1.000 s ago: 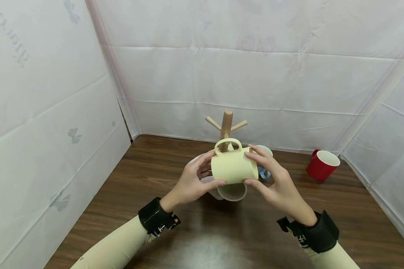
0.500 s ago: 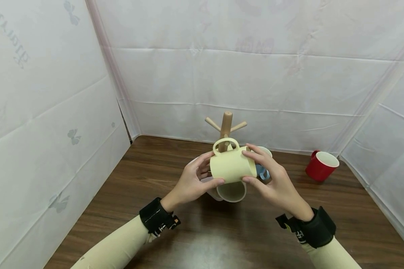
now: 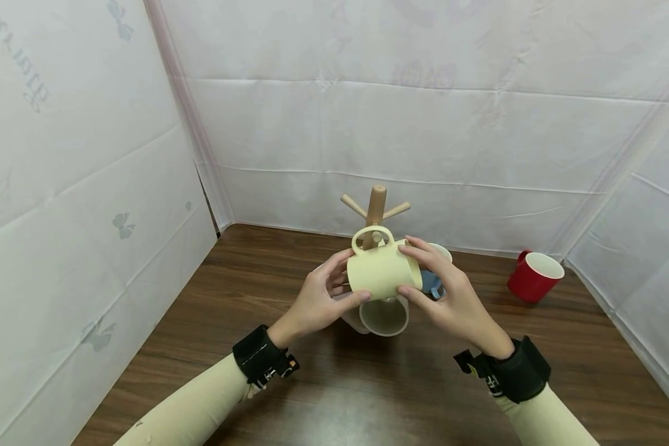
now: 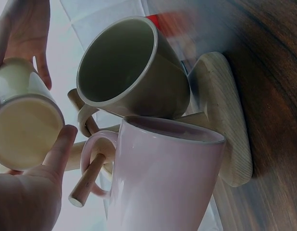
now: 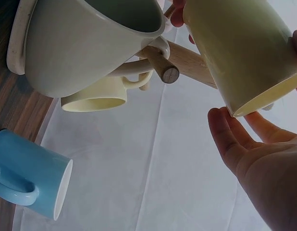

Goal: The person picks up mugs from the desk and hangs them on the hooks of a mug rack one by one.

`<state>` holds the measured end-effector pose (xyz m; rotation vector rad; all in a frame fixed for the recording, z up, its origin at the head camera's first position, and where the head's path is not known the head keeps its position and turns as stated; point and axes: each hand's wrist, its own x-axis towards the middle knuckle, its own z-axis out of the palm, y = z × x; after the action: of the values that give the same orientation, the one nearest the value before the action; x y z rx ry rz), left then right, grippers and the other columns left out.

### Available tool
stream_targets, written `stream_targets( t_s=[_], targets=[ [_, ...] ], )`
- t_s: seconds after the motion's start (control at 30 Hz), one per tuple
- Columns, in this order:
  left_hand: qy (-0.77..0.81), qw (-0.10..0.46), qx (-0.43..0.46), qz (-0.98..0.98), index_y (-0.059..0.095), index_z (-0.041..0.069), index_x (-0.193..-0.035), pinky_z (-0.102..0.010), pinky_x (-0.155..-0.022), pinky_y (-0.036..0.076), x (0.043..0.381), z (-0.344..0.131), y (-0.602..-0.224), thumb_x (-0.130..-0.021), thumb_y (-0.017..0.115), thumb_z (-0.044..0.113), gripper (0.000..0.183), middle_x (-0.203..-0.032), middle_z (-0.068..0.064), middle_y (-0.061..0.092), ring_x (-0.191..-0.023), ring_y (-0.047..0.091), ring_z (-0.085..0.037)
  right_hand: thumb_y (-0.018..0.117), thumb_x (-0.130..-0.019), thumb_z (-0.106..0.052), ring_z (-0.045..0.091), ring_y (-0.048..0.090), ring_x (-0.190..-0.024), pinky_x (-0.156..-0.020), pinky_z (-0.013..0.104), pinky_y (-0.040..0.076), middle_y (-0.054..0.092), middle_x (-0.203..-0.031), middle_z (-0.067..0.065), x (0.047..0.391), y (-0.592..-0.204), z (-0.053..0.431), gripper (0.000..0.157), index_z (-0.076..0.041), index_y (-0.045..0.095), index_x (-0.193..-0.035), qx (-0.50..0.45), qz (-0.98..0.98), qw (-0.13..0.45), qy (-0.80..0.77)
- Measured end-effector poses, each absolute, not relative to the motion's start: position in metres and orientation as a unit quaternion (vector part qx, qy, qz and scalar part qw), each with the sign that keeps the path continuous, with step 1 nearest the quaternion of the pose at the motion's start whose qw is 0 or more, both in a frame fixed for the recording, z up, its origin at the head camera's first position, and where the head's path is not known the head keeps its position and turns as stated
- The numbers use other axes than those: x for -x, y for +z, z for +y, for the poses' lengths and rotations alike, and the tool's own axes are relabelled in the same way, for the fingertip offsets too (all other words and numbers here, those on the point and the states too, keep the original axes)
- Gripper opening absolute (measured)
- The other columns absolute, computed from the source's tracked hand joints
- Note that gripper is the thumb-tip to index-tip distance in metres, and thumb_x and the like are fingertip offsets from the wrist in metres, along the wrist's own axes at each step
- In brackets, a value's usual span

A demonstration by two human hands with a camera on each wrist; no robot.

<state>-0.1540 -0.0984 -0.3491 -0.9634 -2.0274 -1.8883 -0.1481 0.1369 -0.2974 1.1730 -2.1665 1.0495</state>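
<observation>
A pale yellow mug (image 3: 381, 272) lies sideways in the air, handle up, in front of a wooden mug tree (image 3: 376, 204). My left hand (image 3: 314, 303) holds its base end, and my right hand (image 3: 457, 297) pinches it at the rim end, thumb below and fingers above. Through the handle loop a peg's tip shows in the head view; whether the peg enters the loop I cannot tell. Beneath, a greyish-white mug (image 4: 134, 67) and a pink mug (image 4: 163, 178) hang by their handles on lower pegs. Another yellow mug (image 5: 93, 96) hangs behind.
A blue mug (image 5: 33, 168) stands on the wooden table (image 3: 334, 384), mostly hidden behind my right hand in the head view. Farther right stands a red mug (image 3: 529, 282). White cloth walls (image 3: 323, 130) enclose the table at the back and sides.
The yellow mug has shifted slightly up and left, its handle coming in front of the peg's tip. My right hand has moved a little left with it; both hands keep their hold.
</observation>
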Motion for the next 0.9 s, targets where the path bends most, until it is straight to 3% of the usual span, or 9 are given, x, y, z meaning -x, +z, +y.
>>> stream_targets(
  t_s=[0.23, 0.9],
  targets=[
    [-0.628, 0.100, 0.317, -0.704, 0.033, -0.001, -0.138, -0.043, -0.078, 0.051, 0.155, -0.099, -0.349, -0.081, 0.068, 0.003, 0.068, -0.126, -0.019, 0.052, -0.100, 0.059, -0.023, 0.074, -0.069, 0.004, 0.024, 0.048, -0.116, -0.083, 0.045, 0.048, 0.043, -0.135, 0.020, 0.154, -0.297, 0.136, 0.066, -0.002, 0.049, -0.130, -0.436, -0.780, 0.228, 0.386],
    [-0.633, 0.081, 0.285, -0.715, 0.031, 0.005, -0.142, -0.046, -0.076, 0.052, 0.160, -0.099, -0.351, -0.084, 0.066, 0.008, 0.067, -0.123, -0.015, 0.054, -0.097, 0.060, -0.022, 0.073, -0.070, 0.006, 0.025, 0.043, -0.120, -0.085, 0.046, 0.048, 0.042, -0.135, 0.023, 0.169, -0.300, 0.137, 0.067, -0.001, 0.046, -0.132, -0.445, -0.779, 0.208, 0.390]
  ],
)
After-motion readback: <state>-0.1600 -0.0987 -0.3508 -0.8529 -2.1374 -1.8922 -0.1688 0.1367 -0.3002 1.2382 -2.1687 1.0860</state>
